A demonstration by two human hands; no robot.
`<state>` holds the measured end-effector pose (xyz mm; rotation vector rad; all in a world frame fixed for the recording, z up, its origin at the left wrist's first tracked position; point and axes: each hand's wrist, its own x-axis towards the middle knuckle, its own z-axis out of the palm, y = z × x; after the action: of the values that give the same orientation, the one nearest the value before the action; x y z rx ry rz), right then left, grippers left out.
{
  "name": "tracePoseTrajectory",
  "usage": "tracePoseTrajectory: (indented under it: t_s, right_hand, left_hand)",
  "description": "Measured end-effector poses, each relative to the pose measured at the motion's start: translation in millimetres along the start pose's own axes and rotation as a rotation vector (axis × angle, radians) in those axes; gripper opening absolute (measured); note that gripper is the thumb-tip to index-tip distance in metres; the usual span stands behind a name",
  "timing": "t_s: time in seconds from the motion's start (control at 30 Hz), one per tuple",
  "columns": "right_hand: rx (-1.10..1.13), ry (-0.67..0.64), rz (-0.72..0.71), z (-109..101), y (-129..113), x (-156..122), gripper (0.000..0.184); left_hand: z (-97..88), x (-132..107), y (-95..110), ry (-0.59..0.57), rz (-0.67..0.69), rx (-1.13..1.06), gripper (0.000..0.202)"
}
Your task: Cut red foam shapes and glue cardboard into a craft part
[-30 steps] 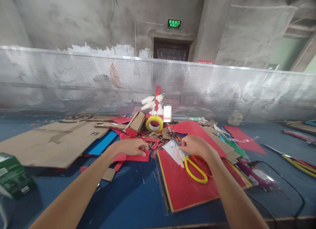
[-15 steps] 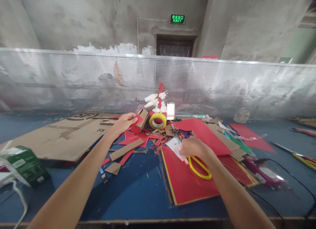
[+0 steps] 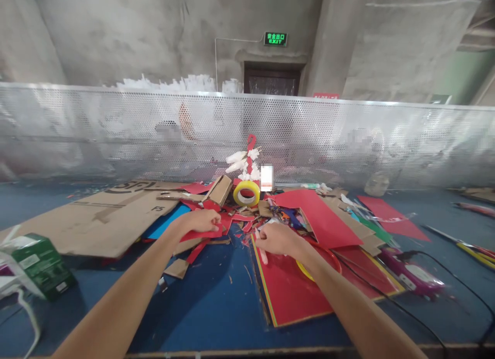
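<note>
My left hand (image 3: 201, 221) is closed on a piece of red paper (image 3: 204, 233) among the scraps in the middle of the blue table (image 3: 201, 307). My right hand (image 3: 279, 239) is closed around a thin pink stick (image 3: 263, 251) at the left edge of a red sheet stack (image 3: 290, 292). Yellow-handled scissors (image 3: 309, 271) lie on that stack, partly hidden under my right wrist. A yellow tape roll (image 3: 246, 193) stands behind the scrap pile.
A large flattened cardboard sheet (image 3: 93, 219) lies at the left. A green box (image 3: 40, 266) sits near the left edge. A purple glue gun (image 3: 410, 276) with a black cable lies at the right. A perforated metal screen (image 3: 348, 137) bounds the far side.
My left hand came back from the cardboard box near the tape to the scraps closer to me, holding red paper. My right hand shifted left off the scissors and now grips the pink stick.
</note>
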<state>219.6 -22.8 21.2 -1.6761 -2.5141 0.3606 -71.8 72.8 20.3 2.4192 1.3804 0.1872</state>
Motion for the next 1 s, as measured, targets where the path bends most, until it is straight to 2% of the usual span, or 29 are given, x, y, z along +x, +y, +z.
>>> tracePoseTrajectory:
  t_s: [0.1, 0.27, 0.33, 0.43, 0.47, 0.53, 0.63, 0.8, 0.87, 1.0]
  right_hand:
    - [-0.007, 0.047, 0.006, 10, -7, 5, 0.035]
    - [-0.007, 0.087, -0.051, 20, -15, 9, 0.031]
    - [-0.007, 0.101, -0.08, 22, -16, 10, 0.031]
    - [0.025, 0.164, -0.09, 22, -15, 10, 0.03]
    - [0.05, 0.193, -0.092, 21, -15, 11, 0.028]
    - [0.109, 0.24, -0.101, 20, -14, 11, 0.021]
    - [0.167, 0.266, -0.13, 20, -12, 11, 0.017]
    - [0.167, 0.231, -0.152, 20, -11, 12, 0.016]
    - [0.171, 0.216, -0.159, 20, -11, 12, 0.015]
    - [0.165, 0.199, -0.161, 21, -11, 10, 0.015]
  left_hand:
    - [-1.2, -1, 7, -0.101, -0.005, 0.105, 0.019]
    - [-10.9, -5, 15, -0.17, 0.16, -0.017, 0.02]
    - [-19.5, -7, 14, -0.059, 0.196, -0.09, 0.024]
    - [-33.4, -8, 6, 0.297, 0.156, -0.246, 0.029]
    - [-37.0, -8, 3, 0.377, 0.128, -0.281, 0.029]
    - [-41.4, -10, -4, 0.429, 0.062, -0.27, 0.029]
    - [-40.4, -13, -8, 0.31, 0.006, -0.134, 0.028]
    - [-24.0, -12, -7, -0.028, 0.146, 0.003, 0.021]
    - [-15.7, -7, -7, -0.055, 0.161, 0.035, 0.018]
    - [-2.5, 1, -11, -0.032, 0.156, 0.114, 0.019]
